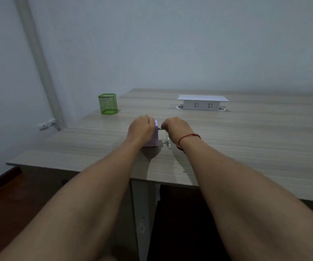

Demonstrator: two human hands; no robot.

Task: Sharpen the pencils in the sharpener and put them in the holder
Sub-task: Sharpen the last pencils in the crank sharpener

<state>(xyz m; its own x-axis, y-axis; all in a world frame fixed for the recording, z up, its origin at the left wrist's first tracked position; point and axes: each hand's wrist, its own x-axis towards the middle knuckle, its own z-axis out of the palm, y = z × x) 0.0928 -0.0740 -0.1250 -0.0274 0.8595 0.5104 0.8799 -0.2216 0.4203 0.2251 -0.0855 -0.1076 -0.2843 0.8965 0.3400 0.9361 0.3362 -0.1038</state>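
A pale purple sharpener (154,140) stands on the wooden table (246,140), near its middle. My left hand (140,129) clamps down over its top and left side. My right hand (176,129), with a red string around the wrist, grips a thin pencil or handle (161,128) that sticks out of the sharpener's right side; I cannot tell which. A white pencil (169,142) lies on the table under my right hand, partly hidden. The green mesh holder (108,103) stands at the table's far left corner; I see nothing inside it.
A white pop-up socket box (202,103) sits at the back centre of the table. A wall socket (45,125) with a cable is low on the left wall beside a pipe. The table's near edge runs below my forearms.
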